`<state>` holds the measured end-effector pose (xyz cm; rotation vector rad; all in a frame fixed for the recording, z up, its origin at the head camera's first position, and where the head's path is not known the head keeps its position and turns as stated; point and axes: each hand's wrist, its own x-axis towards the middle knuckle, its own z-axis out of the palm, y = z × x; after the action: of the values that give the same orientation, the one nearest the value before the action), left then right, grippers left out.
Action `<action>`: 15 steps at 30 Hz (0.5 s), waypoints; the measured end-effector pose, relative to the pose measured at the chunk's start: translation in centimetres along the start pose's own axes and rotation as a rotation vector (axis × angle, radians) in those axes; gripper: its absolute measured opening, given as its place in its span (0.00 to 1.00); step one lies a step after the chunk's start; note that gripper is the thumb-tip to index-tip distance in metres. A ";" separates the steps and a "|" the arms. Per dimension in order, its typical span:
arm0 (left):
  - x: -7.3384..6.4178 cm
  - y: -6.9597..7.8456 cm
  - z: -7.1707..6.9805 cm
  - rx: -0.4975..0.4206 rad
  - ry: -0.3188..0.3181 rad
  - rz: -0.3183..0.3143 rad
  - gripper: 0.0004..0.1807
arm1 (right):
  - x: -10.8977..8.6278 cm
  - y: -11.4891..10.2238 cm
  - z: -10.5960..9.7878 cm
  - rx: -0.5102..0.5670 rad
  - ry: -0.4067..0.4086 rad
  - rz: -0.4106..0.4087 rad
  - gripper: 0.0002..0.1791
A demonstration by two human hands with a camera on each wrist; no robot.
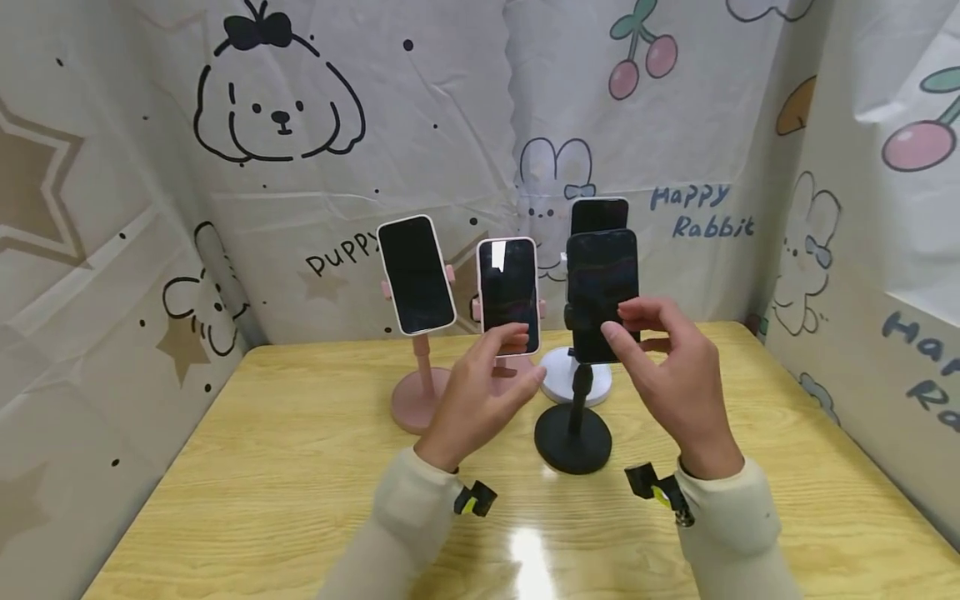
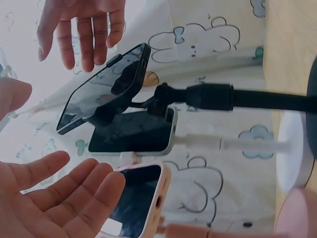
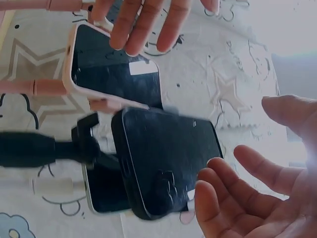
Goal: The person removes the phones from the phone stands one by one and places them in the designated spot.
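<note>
A dark smartphone [image 1: 602, 287] stands tilted upright in a black phone stand [image 1: 573, 437]. My right hand [image 1: 675, 367] is at this phone's lower right edge, its fingers relaxed and gripping nothing; the right wrist view shows the loosely bent fingers beside the screen. My left hand [image 1: 483, 392] hovers in front of a pink-cased phone [image 1: 508, 283] and overlaps its lower part. In the left wrist view its fingers [image 2: 74, 191] spread loosely with nothing between them. The pink base under that phone is mostly hidden behind the left hand.
To the left, a third phone [image 1: 417, 275] sits in a pink stand [image 1: 422, 400]. Behind the black stand, another phone [image 1: 600, 214] is partly hidden, above a white round base [image 1: 555, 379]. The wooden table [image 1: 300, 450] meets patterned cloth [image 1: 435, 108] at the back and sides.
</note>
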<state>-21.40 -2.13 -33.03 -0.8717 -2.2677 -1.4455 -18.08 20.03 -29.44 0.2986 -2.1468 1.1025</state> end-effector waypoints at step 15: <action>2.4 1.7 2.7 -0.220 -0.029 -0.043 0.33 | 1.0 1.7 -0.9 0.013 -0.072 0.273 0.39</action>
<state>-21.98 1.56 -31.67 -0.9173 -2.1889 -1.7373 -19.20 21.88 -29.42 0.0511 -2.2938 1.2750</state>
